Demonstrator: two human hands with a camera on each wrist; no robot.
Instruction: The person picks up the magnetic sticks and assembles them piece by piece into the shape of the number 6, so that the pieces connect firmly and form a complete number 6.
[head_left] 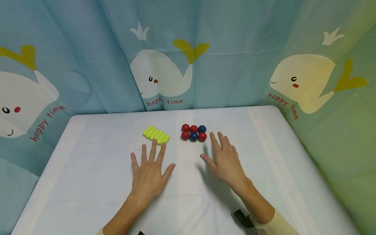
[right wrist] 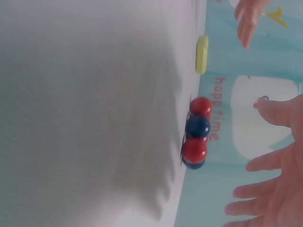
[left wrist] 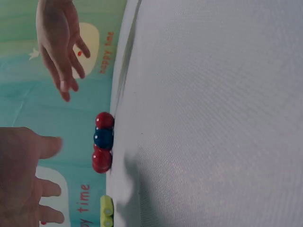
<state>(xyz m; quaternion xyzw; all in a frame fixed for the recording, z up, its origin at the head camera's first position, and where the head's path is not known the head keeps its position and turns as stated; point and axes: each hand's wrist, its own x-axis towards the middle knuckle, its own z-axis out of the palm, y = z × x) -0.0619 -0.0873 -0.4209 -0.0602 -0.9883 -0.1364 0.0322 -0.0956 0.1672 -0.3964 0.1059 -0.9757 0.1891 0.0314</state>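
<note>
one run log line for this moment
left hand: holds nothing | right hand: holds nothing | balls: four red, two blue | yellow-green pieces: left of balls

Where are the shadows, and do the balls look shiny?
Head view: a shadow on the table beside the right hand; left wrist view: shadow too, and small white glints on the balls; right wrist view: wide, soft-edged shadow, balls glinting.
</note>
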